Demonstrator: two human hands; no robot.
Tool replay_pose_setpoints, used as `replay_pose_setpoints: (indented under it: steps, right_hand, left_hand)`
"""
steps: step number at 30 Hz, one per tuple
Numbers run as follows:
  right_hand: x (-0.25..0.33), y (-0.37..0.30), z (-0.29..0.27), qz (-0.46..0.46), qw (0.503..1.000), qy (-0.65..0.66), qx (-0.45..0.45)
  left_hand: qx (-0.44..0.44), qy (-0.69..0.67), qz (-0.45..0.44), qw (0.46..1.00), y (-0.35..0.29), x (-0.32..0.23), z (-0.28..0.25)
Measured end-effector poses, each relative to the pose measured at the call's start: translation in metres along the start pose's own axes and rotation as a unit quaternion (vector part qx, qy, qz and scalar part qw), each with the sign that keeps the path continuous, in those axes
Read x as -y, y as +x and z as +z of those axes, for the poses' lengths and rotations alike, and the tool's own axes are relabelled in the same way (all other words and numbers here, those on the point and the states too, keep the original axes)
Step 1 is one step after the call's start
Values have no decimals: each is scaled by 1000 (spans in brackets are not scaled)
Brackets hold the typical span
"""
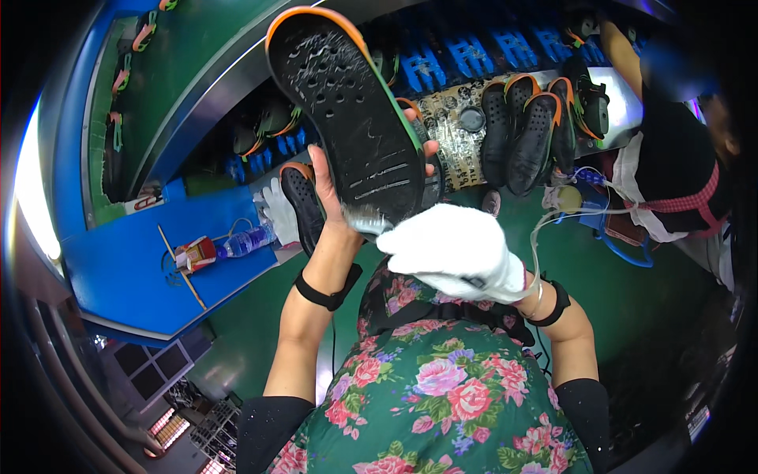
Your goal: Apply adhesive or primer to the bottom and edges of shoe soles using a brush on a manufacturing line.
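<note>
My bare left hand (326,186) is closed round a black shoe sole (347,103) with an orange and green rim, thumb on one side and fingertips on the other. Holes dot the sole's wider end, and wet-looking whitish streaks cross its surface. In a white glove, my right hand (454,249) is closed on a brush, its handle hidden in the fingers. The pale bristles of the brush (366,219) touch the sole's near end.
Several similar soles (527,142) stand on the right of a taped surface, near a round dark lid (471,119). A blue table (118,276) at left bears a plastic bottle (251,239) and a white glove (278,212). A co-worker (671,158) is at right.
</note>
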State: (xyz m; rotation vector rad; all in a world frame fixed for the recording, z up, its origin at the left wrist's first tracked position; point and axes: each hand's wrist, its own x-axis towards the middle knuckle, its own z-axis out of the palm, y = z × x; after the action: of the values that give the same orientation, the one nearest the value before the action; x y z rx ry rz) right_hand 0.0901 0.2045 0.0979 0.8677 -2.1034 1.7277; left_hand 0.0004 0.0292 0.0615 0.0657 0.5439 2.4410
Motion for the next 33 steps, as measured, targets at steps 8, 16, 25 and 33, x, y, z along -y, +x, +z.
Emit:
replay_pose_setpoints:
  steps: [8,16,25,33]
  right_hand:
    - [-4,1,-9,-23,994,-51,92]
    - [0,7,-7,-17,997,-63,41]
    - [-2,3,-10,14,995,64,78]
    - [8,0,5,151,985,52,-66]
  left_hand:
    - [52,-38,-97,993,9,-15,-14]
    - [-23,79,-161,983,3,-24,-28]
    - [-81,11,-144,986,2,-35,-31]
    - [-47,100,-138,984,8,-24,-42]
